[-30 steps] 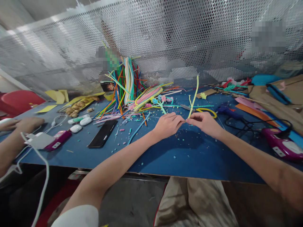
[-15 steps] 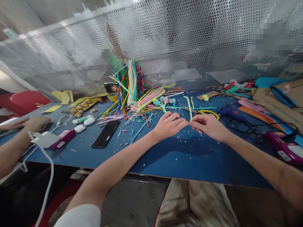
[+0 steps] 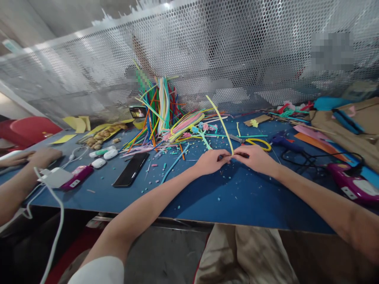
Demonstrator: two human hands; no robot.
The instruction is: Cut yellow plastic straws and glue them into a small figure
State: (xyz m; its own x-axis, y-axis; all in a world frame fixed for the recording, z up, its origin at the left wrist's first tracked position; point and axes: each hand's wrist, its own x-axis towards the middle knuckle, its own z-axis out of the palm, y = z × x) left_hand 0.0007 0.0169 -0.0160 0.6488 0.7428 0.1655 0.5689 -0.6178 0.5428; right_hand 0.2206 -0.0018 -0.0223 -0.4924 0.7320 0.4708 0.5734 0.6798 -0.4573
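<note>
A pale yellow pipe cleaner [image 3: 221, 120] rises from between my two hands and leans up to the left. My left hand [image 3: 212, 161] pinches its lower end, thumb and index finger pressed together. Touching it from the other side, my right hand [image 3: 254, 157] pinches the same end. Just beyond my fingers lie scissors with yellow handles [image 3: 258, 142]. A light green stem with blue and pink fuzzy flowers [image 3: 204, 136] rests behind my left hand.
Bundled coloured pipe cleaners [image 3: 162, 106] stand at the back. A black phone [image 3: 131, 169] lies left of my forearm. To the right are a blue glue gun [image 3: 286, 142] and a purple power strip [image 3: 353, 183]. Another person's hand [image 3: 45, 157] rests at the far left.
The pale yellow pipe cleaner now leans left and shows more of its length. My hands have moved slightly left and closer together, with the left fingers curled in more.
</note>
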